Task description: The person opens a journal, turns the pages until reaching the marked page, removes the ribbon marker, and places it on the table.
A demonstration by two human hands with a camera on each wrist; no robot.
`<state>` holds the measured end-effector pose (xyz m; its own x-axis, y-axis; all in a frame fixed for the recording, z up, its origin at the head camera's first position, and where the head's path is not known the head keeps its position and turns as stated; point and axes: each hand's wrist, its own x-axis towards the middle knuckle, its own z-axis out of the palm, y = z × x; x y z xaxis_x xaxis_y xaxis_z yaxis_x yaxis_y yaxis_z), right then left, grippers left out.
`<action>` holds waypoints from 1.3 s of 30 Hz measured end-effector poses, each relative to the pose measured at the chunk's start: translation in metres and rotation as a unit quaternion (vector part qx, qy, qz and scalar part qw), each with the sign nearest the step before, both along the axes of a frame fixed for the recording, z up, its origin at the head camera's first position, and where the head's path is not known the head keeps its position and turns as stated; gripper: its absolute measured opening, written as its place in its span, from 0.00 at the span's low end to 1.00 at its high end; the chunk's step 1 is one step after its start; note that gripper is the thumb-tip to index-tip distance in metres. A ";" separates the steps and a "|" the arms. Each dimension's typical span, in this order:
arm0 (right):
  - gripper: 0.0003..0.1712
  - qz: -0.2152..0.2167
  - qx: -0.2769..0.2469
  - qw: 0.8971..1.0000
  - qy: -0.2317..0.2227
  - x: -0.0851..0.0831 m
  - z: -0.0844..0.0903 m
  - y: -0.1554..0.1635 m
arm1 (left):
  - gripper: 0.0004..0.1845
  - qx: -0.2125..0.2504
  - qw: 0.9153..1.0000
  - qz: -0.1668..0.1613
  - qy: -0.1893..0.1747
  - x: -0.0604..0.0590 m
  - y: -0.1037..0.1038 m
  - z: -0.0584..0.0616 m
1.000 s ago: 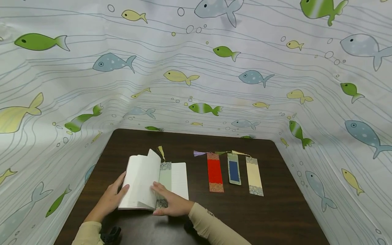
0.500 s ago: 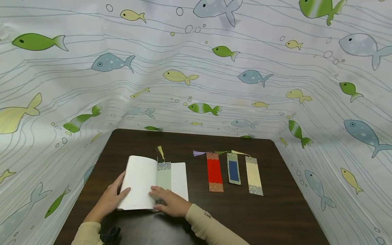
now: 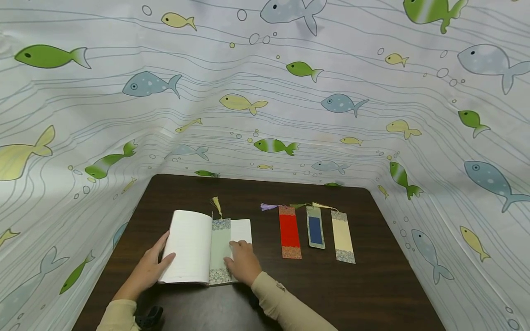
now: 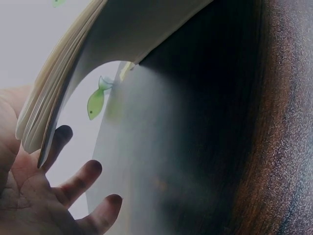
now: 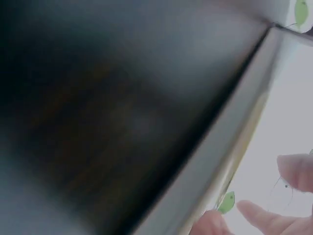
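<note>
An open notebook (image 3: 188, 248) with white pages lies on the dark table. My left hand (image 3: 149, 264) holds its left side, thumb on the page; in the left wrist view, fingers (image 4: 80, 183) extend beneath the cover (image 4: 54, 115). A pale green bookmark (image 3: 221, 239) with patterned ends lies along the fold on the right page, its yellow tassel (image 3: 216, 203) beyond the top edge. My right hand (image 3: 245, 263) rests at the bookmark's right edge, thumb and fingertips over the bookmark and page. In the right wrist view its fingers (image 5: 264, 215) are spread above the notebook's edge (image 5: 215, 171).
Right of the notebook lie a red bookmark (image 3: 290, 233) with a purple tassel, a green one (image 3: 311, 214) with a blue panel, and a cream one (image 3: 342, 234). A fish-patterned white sheet (image 3: 273, 124) surrounds the table (image 3: 352, 294) at the back and sides.
The raised page has come down onto the left side. My right hand has moved from the fold to the bookmark's right edge, uncovering its lower patterned end. The left hand stays put.
</note>
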<state>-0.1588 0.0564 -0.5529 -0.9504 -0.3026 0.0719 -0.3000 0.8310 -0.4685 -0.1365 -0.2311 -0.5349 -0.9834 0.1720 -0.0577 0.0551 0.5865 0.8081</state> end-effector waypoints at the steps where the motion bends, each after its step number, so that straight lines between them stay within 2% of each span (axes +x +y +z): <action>1: 0.26 0.002 -0.016 0.999 -0.029 -0.001 0.000 -0.002 | 0.43 -0.001 1.000 0.000 0.000 0.000 0.000 0.000; 5: 0.30 0.003 -0.090 0.990 -0.106 -0.004 0.002 -0.008 | 0.43 -0.003 1.000 -0.001 0.002 0.000 0.000 0.000; 8: 0.30 -0.008 -0.142 0.981 -0.131 -0.006 0.002 -0.010 | 0.43 -0.003 1.000 -0.002 0.000 0.000 0.000 0.000; 13: 0.28 -0.004 -0.246 0.957 -0.153 -0.011 -0.004 -0.010 | 0.43 -0.004 1.000 0.000 -0.001 0.000 -0.001 0.000; 15: 0.27 0.010 -0.239 0.960 -0.148 -0.012 -0.006 -0.007 | 0.43 -0.008 1.000 0.001 -0.003 0.000 -0.002 -0.001; 18: 0.25 0.023 -0.196 0.973 -0.120 -0.014 -0.007 0.000 | 0.43 -0.007 1.000 0.000 -0.003 -0.001 -0.002 -0.002; 20: 0.25 0.018 -0.153 0.983 -0.096 -0.017 -0.006 0.010 | 0.43 -0.008 1.000 0.000 -0.004 -0.001 -0.003 -0.003; 23: 0.25 -0.013 -0.112 0.991 -0.076 -0.022 -0.006 0.032 | 0.43 -0.004 1.000 -0.003 -0.006 -0.002 -0.003 -0.002; 27: 0.25 -0.051 -0.081 0.993 -0.067 -0.028 -0.004 0.066 | 0.43 -0.004 1.000 -0.002 -0.007 -0.003 -0.003 -0.002; 30: 0.25 -0.078 -0.081 0.991 -0.074 -0.031 -0.003 0.085 | 0.43 -0.010 1.000 0.002 -0.005 -0.003 -0.003 -0.001; 34: 0.25 -0.117 -0.073 0.986 -0.089 -0.036 -0.005 0.098 | 0.42 -0.005 1.000 0.002 -0.002 -0.004 -0.003 -0.002; 39: 0.24 -0.135 -0.039 0.987 -0.085 -0.039 -0.011 0.102 | 0.43 -0.001 1.000 0.000 -0.007 -0.002 -0.003 -0.003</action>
